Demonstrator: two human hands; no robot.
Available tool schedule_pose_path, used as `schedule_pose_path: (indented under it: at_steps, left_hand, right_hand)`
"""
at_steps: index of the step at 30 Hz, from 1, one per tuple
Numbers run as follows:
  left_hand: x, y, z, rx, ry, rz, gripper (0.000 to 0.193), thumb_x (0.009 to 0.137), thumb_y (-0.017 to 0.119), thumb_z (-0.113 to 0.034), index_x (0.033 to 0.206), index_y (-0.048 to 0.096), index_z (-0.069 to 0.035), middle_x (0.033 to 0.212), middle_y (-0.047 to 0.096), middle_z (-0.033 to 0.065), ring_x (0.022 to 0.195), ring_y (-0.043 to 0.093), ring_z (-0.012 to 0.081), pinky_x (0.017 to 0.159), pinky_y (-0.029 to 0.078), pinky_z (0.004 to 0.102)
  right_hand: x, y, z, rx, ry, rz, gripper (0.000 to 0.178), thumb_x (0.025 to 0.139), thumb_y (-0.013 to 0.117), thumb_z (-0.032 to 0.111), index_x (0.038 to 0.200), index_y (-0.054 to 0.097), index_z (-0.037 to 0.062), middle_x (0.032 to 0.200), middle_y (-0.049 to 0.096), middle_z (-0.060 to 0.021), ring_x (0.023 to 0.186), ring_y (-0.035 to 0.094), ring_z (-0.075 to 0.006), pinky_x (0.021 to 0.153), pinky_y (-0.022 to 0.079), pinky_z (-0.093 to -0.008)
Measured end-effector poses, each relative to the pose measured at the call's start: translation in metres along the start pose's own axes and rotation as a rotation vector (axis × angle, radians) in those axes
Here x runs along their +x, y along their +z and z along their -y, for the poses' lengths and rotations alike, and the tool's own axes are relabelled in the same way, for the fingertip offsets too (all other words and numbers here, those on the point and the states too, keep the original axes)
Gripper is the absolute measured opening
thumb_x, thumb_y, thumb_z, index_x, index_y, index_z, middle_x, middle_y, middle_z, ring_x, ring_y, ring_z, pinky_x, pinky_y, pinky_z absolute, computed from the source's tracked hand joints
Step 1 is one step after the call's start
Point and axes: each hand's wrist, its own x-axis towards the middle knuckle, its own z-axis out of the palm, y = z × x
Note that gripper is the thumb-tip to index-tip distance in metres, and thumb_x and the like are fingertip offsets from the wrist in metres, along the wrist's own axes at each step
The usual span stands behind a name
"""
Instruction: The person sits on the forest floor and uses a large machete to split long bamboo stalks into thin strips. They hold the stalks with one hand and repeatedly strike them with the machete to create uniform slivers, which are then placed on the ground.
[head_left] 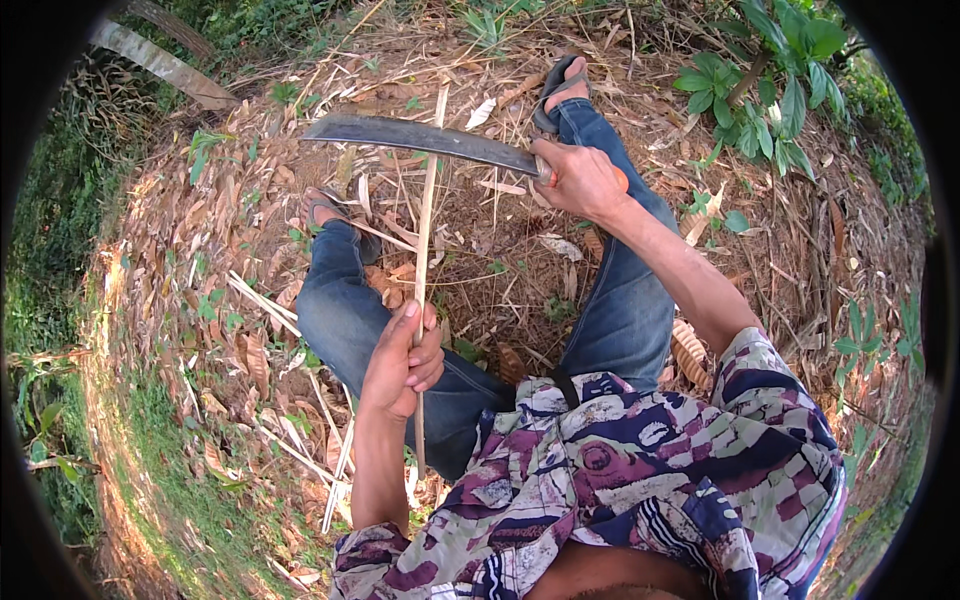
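Note:
My left hand [403, 362] is closed around a thin, pale strip of split wood or bamboo [424, 240], which runs lengthwise away from me between my legs. In my right hand [583, 180] is the orange handle of a machete [430, 138], gripped tightly. Its long, dark, slightly curved blade points left and crosses over the strip near the strip's far end. Whether the edge touches the strip or passes just above it, I cannot tell.
Several pale split strips [337, 470] lie on the ground by my left side. Dry leaves and chips [270, 210] cover the soil. My sandalled feet [562, 90] are spread ahead. A leafy green plant [765, 90] grows at far right, and a trunk [165, 65] stands at far left.

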Motion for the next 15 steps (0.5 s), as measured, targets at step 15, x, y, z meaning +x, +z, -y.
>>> schedule_pose_path:
  at_steps: [15]
  left_hand:
    - [0.012,0.009,0.0,-0.172,-0.018,0.069,0.026,0.1,0.037,-0.034,0.087,0.043,-0.011,0.051,0.026,-0.0075,0.034,0.021,0.0027,0.032,0.021,0.0191]
  right_hand:
    - [0.003,0.001,0.008,0.031,-0.258,-0.054,0.032,0.061,0.063,0.006,0.09,0.051,0.0092,0.078,0.06,-0.0065,0.073,0.064,-0.0276,0.056,0.049,-0.0408]
